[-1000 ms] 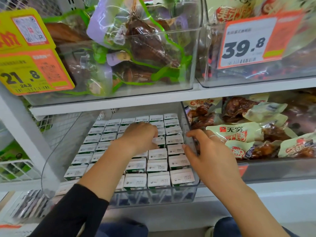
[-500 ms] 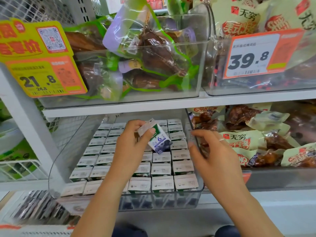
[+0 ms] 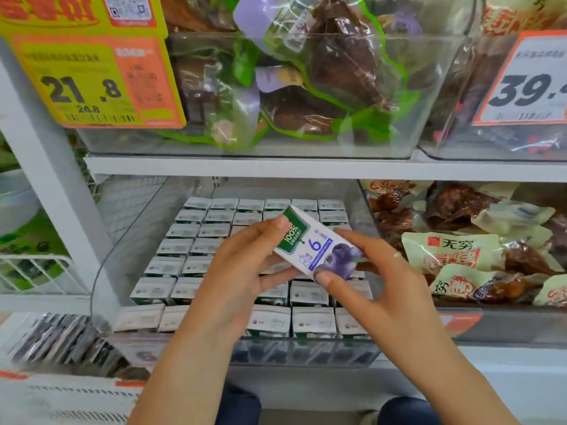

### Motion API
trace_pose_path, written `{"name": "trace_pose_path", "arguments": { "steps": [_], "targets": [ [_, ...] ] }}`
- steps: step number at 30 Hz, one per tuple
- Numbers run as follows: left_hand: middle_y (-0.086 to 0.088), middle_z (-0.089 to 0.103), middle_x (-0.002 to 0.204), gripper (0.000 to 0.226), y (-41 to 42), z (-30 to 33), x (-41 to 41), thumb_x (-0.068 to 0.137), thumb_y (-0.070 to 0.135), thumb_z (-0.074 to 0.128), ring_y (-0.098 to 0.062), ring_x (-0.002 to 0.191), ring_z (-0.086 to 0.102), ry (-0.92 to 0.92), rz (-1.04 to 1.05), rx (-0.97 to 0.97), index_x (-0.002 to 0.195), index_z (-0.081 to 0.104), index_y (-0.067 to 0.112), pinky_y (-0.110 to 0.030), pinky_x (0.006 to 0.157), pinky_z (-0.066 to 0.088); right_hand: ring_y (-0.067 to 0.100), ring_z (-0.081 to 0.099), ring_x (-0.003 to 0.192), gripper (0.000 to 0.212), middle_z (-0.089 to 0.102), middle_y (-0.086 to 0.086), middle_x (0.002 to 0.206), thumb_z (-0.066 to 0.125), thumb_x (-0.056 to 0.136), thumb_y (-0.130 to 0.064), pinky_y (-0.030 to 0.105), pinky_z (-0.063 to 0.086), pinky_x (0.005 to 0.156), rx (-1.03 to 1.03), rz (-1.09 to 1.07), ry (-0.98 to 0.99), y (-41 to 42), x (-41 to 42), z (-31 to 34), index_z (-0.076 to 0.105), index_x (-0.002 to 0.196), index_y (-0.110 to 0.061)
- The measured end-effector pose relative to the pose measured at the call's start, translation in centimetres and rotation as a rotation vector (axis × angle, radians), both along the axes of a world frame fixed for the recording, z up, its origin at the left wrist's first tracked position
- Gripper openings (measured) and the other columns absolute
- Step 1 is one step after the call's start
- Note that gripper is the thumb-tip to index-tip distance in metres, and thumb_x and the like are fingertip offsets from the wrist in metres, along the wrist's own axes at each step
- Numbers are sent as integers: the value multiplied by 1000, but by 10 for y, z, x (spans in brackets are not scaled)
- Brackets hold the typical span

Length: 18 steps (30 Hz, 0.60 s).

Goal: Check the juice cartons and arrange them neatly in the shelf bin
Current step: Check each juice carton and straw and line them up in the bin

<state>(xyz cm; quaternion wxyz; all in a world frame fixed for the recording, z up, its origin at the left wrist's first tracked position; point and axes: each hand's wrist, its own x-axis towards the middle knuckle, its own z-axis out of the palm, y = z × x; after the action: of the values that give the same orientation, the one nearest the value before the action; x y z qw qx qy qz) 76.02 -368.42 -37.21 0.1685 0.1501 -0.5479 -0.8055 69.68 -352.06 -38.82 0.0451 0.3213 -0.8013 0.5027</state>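
Note:
A small white juice carton (image 3: 316, 243) with a green top, a blue "6" and blueberries printed on it is held tilted above the clear shelf bin (image 3: 129, 240). My left hand (image 3: 242, 268) grips its upper left end with thumb and fingers. My right hand (image 3: 368, 280) pinches its lower right end between thumb and forefinger. Below, several rows of identical cartons (image 3: 184, 231) stand upright in the bin, tops showing. The hands hide part of the middle rows.
Packets of snack meat (image 3: 460, 250) fill the clear bin to the right. The shelf above carries clear bins of green-edged vacuum packs (image 3: 306, 87) with price tags 21.8 (image 3: 82, 87) and 39.8 (image 3: 527, 87). A white upright post (image 3: 52, 185) stands at left.
My left hand lifted one carton out of the bin and raised it. My right hand came in from the bin's right wall and took its lower end.

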Motion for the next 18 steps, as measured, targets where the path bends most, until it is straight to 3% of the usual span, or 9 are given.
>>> {"name": "trace_pose_path", "arguments": {
  "steps": [4, 7, 11, 15, 18],
  "targets": [
    [-9, 76, 92, 27, -2, -1, 2, 69, 41, 70, -21, 86, 73, -16, -16, -46, 86, 78, 22, -27, 66, 58, -4, 56, 103, 66, 62, -21, 111, 63, 64, -68, 12, 44, 84, 35, 13, -29, -4, 4, -1, 56, 122, -39],
    [-6, 76, 93, 25, -2, -1, 3, 70, 41, 68, -18, 87, 73, -3, -34, -79, 87, 77, 26, -26, 67, 58, -3, 59, 99, 63, 65, -20, 107, 60, 64, -64, 14, 47, 83, 19, 17, -69, -4, 4, 0, 58, 120, -37],
    [-6, 73, 105, 27, -3, 1, 4, 72, 33, 67, -20, 98, 70, 88, -99, -36, 97, 75, 26, -29, 74, 58, 8, 70, 82, 31, 74, -6, 92, 61, 84, -49, 17, 54, 68, -316, 165, -457, -4, 2, 5, 66, 105, -27],
    [-3, 70, 115, 26, -2, 0, 4, 84, 24, 60, -18, 109, 66, 195, -169, -30, 107, 72, 28, -30, 84, 56, 18, 72, 80, 43, 75, 4, 92, 55, 68, -53, 19, 55, 64, -381, 197, -707, -1, -2, 8, 73, 92, -22],
    [-2, 70, 116, 28, -5, 2, 7, 86, 23, 59, -19, 111, 65, 195, -219, -65, 110, 71, 30, -27, 84, 55, 17, 71, 80, 37, 74, 4, 96, 61, 68, -51, 21, 56, 68, -410, 236, -728, 3, -2, 9, 76, 94, -28]
  ]
}}
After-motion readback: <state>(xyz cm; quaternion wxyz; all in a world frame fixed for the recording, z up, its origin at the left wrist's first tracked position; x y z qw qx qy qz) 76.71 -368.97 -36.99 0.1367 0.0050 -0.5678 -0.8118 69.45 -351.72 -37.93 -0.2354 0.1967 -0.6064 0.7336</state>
